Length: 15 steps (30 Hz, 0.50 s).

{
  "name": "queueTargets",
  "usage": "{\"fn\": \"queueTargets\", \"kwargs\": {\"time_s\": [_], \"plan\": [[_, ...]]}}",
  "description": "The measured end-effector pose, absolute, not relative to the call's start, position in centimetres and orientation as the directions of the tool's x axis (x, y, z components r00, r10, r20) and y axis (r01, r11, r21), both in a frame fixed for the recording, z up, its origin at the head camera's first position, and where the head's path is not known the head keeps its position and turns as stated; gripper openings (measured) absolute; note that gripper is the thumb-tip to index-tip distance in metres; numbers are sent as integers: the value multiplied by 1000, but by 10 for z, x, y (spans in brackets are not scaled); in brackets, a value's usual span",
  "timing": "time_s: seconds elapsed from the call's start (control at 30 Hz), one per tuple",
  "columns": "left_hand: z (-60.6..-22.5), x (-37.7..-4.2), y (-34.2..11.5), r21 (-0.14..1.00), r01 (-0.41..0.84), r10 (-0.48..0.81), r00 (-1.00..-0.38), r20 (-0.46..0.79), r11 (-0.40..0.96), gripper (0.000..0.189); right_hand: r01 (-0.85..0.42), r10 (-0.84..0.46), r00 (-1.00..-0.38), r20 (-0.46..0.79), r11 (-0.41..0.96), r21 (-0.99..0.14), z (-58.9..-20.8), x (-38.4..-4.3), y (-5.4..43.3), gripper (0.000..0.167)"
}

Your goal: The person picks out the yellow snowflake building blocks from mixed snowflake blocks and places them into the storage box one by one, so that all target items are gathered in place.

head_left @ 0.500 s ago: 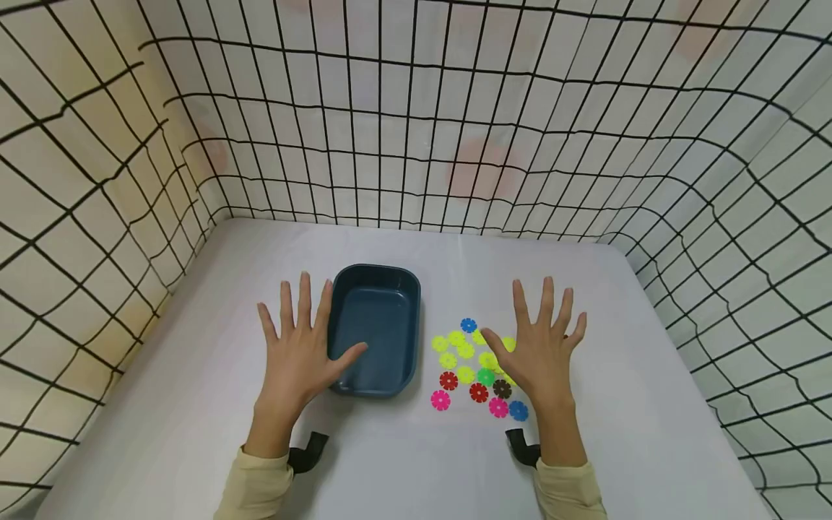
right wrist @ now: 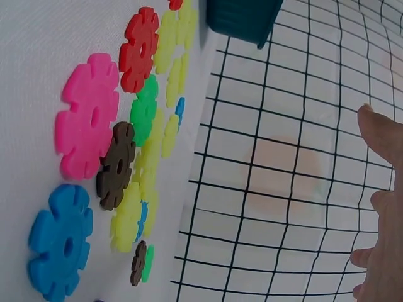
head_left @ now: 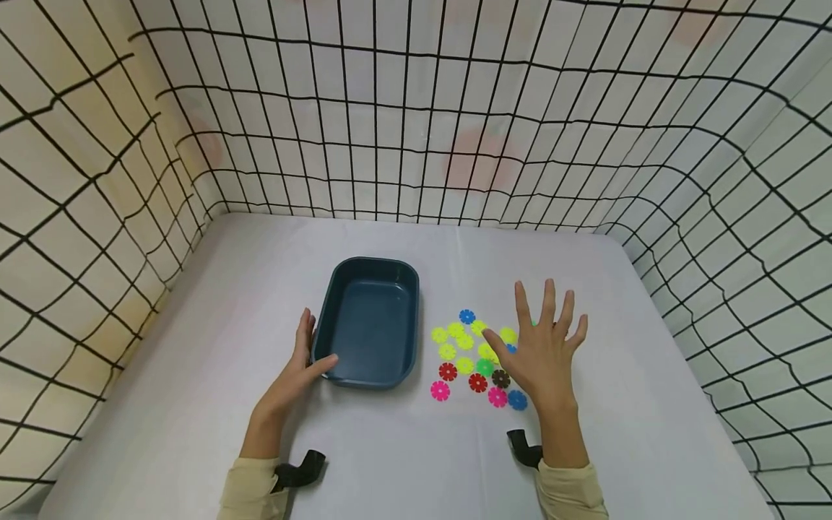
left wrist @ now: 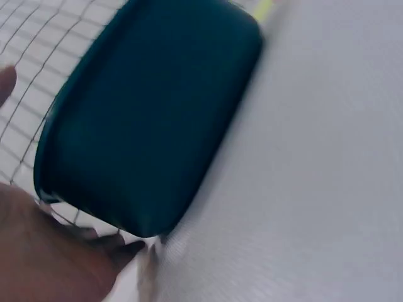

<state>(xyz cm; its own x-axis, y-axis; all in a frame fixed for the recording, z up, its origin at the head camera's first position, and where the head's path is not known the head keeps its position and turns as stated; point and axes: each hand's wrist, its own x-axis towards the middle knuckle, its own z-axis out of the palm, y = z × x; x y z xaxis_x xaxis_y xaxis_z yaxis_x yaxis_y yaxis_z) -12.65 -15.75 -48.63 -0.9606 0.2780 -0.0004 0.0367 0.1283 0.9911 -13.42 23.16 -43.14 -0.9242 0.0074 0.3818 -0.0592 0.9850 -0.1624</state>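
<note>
A dark blue rectangular tub [head_left: 373, 325] sits left of centre on the white surface. My left hand [head_left: 289, 386] is at its near left corner, fingers along the outer side and thumb extended over the rim. In the left wrist view, those fingers [left wrist: 104, 242] reach the tub's lower edge, and the thumb stands apart from the rim. My right hand [head_left: 542, 354] hovers with spread fingers over the right part of a cluster of plastic notched discs, hiding some. The discs are yellow, red, pink, blue, green and brown, such as the pink disc [right wrist: 88, 116] and blue disc [right wrist: 61, 242].
Black wire mesh [head_left: 422, 130] walls off the back and both sides of the white tabletop [head_left: 416, 462]. The disc cluster lies just right of the tub. A black curved fitting [head_left: 302, 469] juts from the left wrist, and another black fitting [head_left: 523, 448] from the right.
My left hand has turned from palm-down with spread fingers to edge-on against the tub's left side. The right hand stays nearly in place. The head view has tipped slightly downward.
</note>
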Motion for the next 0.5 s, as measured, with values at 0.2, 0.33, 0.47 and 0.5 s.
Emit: {"fn": "queueTargets", "kwargs": {"time_s": [0.2, 0.33, 0.47, 0.5], "plan": [[-494, -130, -165, 993, 50, 343, -939, 11, 104, 112, -55, 15, -927, 375, 983, -176, -430, -137, 234, 96], [-496, -132, -165, 990, 40, 350, -937, -11, 138, 112, -60, 20, -929, 371, 977, -204, -430, -141, 235, 94], [-499, -131, -165, 991, 26, 351, -936, -21, 129, 113, -76, 30, -931, 365, 959, -272, -433, -141, 237, 89], [-500, -130, -165, 992, 24, 352, -936, -20, 121, 113, -86, 30, -931, 365, 951, -298, -434, -141, 238, 87]]}}
